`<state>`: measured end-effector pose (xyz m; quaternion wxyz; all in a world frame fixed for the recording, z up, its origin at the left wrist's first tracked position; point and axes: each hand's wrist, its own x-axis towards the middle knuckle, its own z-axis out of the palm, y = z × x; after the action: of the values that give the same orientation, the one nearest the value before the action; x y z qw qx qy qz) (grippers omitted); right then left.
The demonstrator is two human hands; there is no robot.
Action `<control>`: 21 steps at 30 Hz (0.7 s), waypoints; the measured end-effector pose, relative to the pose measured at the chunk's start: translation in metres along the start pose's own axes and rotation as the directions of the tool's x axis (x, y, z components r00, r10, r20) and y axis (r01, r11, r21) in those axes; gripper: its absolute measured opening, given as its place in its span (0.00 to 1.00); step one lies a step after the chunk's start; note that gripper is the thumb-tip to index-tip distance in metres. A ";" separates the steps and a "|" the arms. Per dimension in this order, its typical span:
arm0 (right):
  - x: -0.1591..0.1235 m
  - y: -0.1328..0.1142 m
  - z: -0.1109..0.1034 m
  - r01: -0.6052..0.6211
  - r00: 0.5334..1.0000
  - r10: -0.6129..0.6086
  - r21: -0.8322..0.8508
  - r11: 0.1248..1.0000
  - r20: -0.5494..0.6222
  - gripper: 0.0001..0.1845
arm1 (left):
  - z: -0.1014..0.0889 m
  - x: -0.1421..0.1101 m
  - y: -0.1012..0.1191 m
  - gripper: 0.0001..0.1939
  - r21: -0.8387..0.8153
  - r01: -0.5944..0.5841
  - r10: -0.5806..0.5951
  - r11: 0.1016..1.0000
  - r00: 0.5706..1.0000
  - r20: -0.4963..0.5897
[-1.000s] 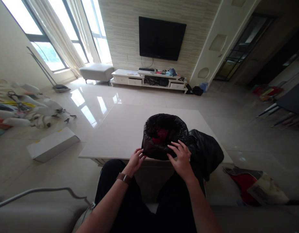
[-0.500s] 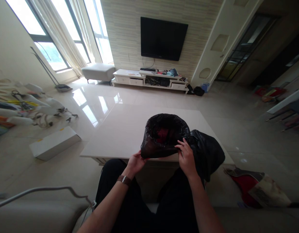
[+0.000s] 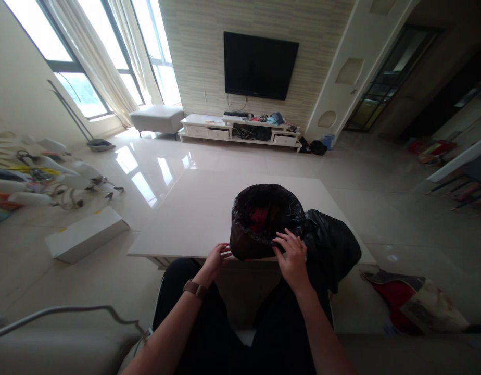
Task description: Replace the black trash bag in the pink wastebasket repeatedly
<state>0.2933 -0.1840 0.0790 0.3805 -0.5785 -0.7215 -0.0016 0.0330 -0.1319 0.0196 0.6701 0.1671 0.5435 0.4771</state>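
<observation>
A black plastic bag (image 3: pixel 250 245) lines and wraps a rounded bin whose wide mouth faces up toward me, at the near edge of the white table. Dark red (image 3: pixel 260 219) shows deep inside the opening. My right hand (image 3: pixel 293 258) is at the near right of the rim, thumb and fingers closed on the bag's edge. Beside the bin's lower left side is my left hand (image 3: pixel 217 260), its fingers stretched and slightly apart, holding nothing visible. More bulky black plastic (image 3: pixel 334 245) lies against the bin's right side; I cannot tell whether it is the same bag.
The white table (image 3: pixel 178 219) stands in front of my knees. A long white box (image 3: pixel 88 234) lies on the floor at left. On the floor at right is a red and beige bag (image 3: pixel 412 302). A low TV cabinet (image 3: pixel 201 127) stands by the far wall.
My left hand has eased off the bin's lower left side, its fingers now extended. My right hand has shifted left and slightly down along the rim. The bin has turned slightly.
</observation>
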 end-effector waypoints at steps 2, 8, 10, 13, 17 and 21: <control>-0.007 0.001 -0.003 0.029 0.999 -0.029 0.012 1.000 0.036 0.09 | -0.002 0.000 0.013 0.05 0.054 -0.134 0.138 0.990 0.986 -0.091; -0.030 0.003 -0.005 0.150 0.986 -0.156 0.088 0.985 0.058 0.10 | 0.014 -0.019 0.086 0.12 0.299 -0.602 0.652 0.740 0.751 -0.101; -0.037 0.005 -0.003 0.184 0.979 -0.191 0.108 0.977 0.063 0.12 | 0.025 -0.028 0.104 0.18 0.419 -0.680 0.750 0.602 0.662 -0.002; -0.044 0.005 -0.007 0.201 0.968 -0.216 0.121 0.972 0.127 0.15 | 0.037 -0.039 0.114 0.27 0.489 -0.613 0.674 0.621 0.736 0.066; -0.041 -0.006 -0.032 0.178 0.923 -0.197 0.086 0.980 0.332 0.12 | 0.039 -0.049 0.103 0.22 0.585 -0.580 0.614 0.567 0.771 0.169; -0.020 -0.027 -0.054 0.121 0.928 -0.140 0.076 0.990 0.346 0.15 | 0.036 -0.059 0.084 0.19 0.581 -0.627 0.685 0.519 0.712 0.156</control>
<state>0.3010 -0.2329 0.1181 0.2604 -0.5098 -0.8144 0.0954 0.0286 -0.1289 0.1287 0.3256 0.5385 0.5908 0.5049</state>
